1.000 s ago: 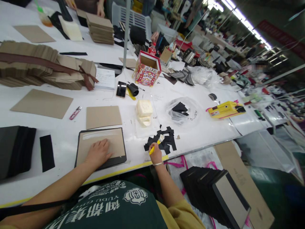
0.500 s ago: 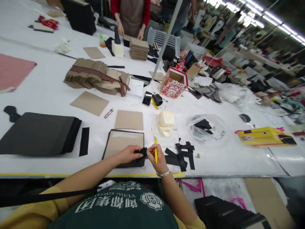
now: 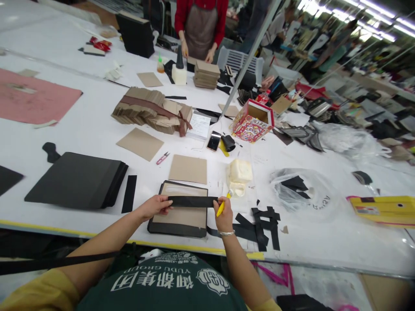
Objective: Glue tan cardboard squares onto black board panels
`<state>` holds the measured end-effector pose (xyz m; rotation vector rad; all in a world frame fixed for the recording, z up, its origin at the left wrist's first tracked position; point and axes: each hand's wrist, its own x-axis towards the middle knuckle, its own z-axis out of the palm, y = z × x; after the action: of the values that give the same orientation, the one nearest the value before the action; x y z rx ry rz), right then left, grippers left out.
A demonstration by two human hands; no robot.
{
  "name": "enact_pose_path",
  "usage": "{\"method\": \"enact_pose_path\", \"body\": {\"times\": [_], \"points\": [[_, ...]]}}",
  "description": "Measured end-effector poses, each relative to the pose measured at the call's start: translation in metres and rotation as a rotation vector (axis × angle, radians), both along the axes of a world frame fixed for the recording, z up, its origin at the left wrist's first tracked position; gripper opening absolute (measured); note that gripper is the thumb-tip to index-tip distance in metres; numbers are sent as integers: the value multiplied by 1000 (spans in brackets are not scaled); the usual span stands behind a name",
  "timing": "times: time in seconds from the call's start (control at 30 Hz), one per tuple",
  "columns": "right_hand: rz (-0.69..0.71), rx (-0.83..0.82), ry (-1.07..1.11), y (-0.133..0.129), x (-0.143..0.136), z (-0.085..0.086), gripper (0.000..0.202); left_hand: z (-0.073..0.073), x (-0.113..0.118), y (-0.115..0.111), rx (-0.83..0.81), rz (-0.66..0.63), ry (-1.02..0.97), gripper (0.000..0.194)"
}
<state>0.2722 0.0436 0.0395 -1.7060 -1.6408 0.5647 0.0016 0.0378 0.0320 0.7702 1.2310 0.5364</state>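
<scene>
A black strip [image 3: 193, 201] is stretched level above a beige board with black edges [image 3: 181, 218]. My left hand [image 3: 156, 206] pinches its left end. My right hand [image 3: 223, 216] pinches the right end and also holds a yellow brush [image 3: 221, 209], its tip pointing up and right. Just beyond the brush stands a pale glue container [image 3: 240, 171]. More black strips [image 3: 259, 224] lie crossed to the right of my right hand. A plain beige board [image 3: 188, 169] rests behind the black-edged one.
Stacked black panels [image 3: 76, 179] and a single black strip [image 3: 129, 193] lie at left. Small pink snips [image 3: 162, 158], a phone [image 3: 214, 141] and a patterned box [image 3: 253, 121] are farther back. A plastic bag [image 3: 300, 190] lies right. Across the table, a person in red works.
My hands have drawn apart, and the black strip, bunched between them before, is now stretched out straight. The whole view has shifted, with the table's contents appearing farther right.
</scene>
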Motion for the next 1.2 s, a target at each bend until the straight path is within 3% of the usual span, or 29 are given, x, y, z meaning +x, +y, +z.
{"method": "enact_pose_path", "body": {"times": [0.07,0.2,0.5,1.2], "points": [[9,-32,-2,3,-6,-14,19,-6,-7,4,-15,96,66,40],[10,-44,-60,12,-17,-36,21,-17,-10,16,105,205,302,38],[57,-50,-249,35,-30,-57,21,-32,-15,30,382,119,856,30],[34,-153,-360,41,-34,-62,16,-45,-14,38,307,4,1019,33]]}}
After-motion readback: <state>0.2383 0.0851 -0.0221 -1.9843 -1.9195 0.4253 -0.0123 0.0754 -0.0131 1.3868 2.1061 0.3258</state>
